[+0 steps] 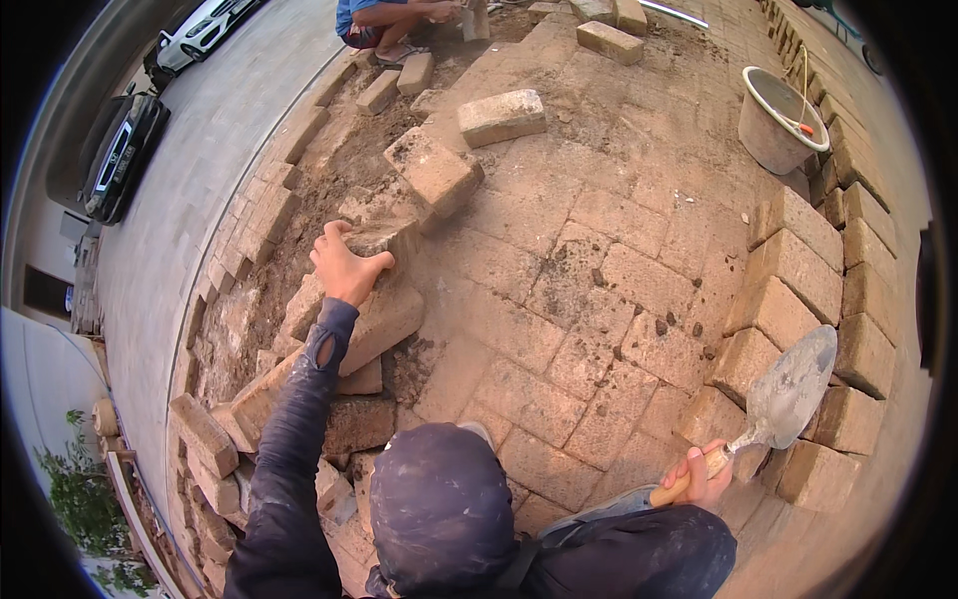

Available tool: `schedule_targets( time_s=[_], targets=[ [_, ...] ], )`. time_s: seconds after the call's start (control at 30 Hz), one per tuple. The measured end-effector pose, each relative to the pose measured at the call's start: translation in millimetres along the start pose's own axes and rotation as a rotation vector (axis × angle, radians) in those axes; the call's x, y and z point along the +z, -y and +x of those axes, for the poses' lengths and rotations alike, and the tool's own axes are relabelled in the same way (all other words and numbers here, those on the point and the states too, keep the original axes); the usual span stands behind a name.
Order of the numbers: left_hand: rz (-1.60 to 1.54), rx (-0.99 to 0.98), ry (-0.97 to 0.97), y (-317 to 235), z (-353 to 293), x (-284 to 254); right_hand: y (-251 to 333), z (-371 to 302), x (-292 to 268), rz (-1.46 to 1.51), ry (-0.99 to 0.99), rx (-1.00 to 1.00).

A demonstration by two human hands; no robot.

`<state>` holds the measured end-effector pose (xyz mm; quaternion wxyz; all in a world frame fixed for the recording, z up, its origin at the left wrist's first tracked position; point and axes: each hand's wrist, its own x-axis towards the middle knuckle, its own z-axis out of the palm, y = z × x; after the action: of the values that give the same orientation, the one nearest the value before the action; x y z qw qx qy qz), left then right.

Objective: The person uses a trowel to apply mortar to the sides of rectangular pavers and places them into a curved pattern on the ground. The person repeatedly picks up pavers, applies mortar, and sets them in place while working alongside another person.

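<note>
My left hand (344, 268) is stretched ahead, its thumb and fingers spanning the near end of a dusty tan paving brick (392, 238). Beneath and nearer to me, a larger brick (377, 324) lies along the uneven row on the left. Just beyond the gripped one, another brick (435, 170) rests tilted on the soil. Low on the right, my right hand (707, 475) is closed round the wooden handle of a trowel (795, 387). The trowel's rounded metal blade is smeared with dried mortar or dirt and points away from me, in front of stacked bricks.
Stacked bricks (793, 260) line the right side, with a grey bucket (774, 120) behind them. A loose brick (502, 117) lies ahead on the dirt-strewn paving (539, 399). A person in blue (384, 18) crouches at the far edge. Two parked cars (125, 160) stand at left.
</note>
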<state>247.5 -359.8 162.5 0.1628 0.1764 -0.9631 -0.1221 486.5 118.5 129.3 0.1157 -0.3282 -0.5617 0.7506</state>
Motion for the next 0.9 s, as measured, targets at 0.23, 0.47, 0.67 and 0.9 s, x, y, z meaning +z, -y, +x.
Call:
schedule_targets(
  time_s=[0.23,0.47,0.67,0.9],
  targets=[
    [-0.094,0.689,0.419,-64,-75,4,-15,18,33,-0.034,0.271,0.138],
    [-0.132,0.953,0.416,-98,-67,44,-70,30,45,-0.513,0.648,0.118],
    [-0.227,0.676,0.456,-49,-51,56,-92,32,107,-0.571,0.738,-0.141],
    [-0.234,0.722,0.311,-51,-57,70,-124,38,192,-0.659,0.861,-0.182]
  ],
)
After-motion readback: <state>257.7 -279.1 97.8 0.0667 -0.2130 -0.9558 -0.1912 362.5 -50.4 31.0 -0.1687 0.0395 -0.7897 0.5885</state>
